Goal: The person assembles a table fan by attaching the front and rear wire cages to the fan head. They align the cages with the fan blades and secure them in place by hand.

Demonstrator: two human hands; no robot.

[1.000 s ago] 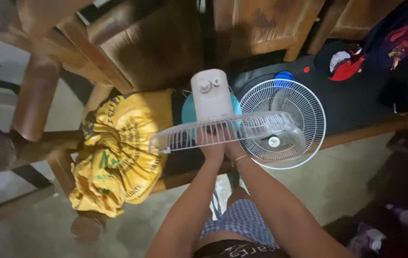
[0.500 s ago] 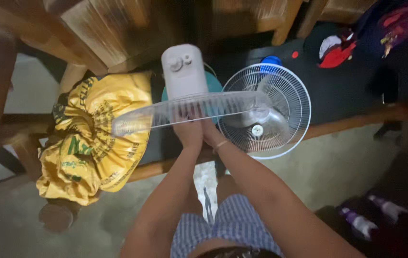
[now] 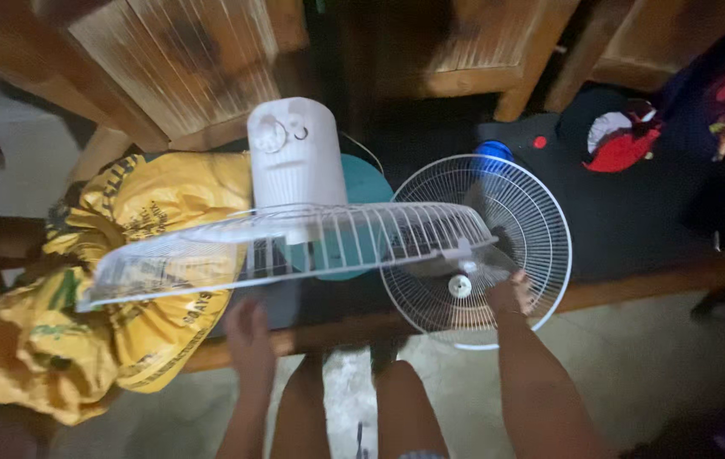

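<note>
Down low: yellow sack (image 3: 82, 297), tied shut, green print, lies left on table (image 3: 634, 285). White fan body (image 3: 294, 161) stands centre; front grille (image 3: 286, 246) held edge-on, long axis left-right. Rear grille (image 3: 477, 246) lies flat beside it. Left hand (image 3: 250, 336) spread under front grille; right hand (image 3: 511, 293) curled on rear grille rim.

Single head view, looking steeply down — close over bench (image 3: 634, 289) and floor (image 3: 634, 374)
</note>
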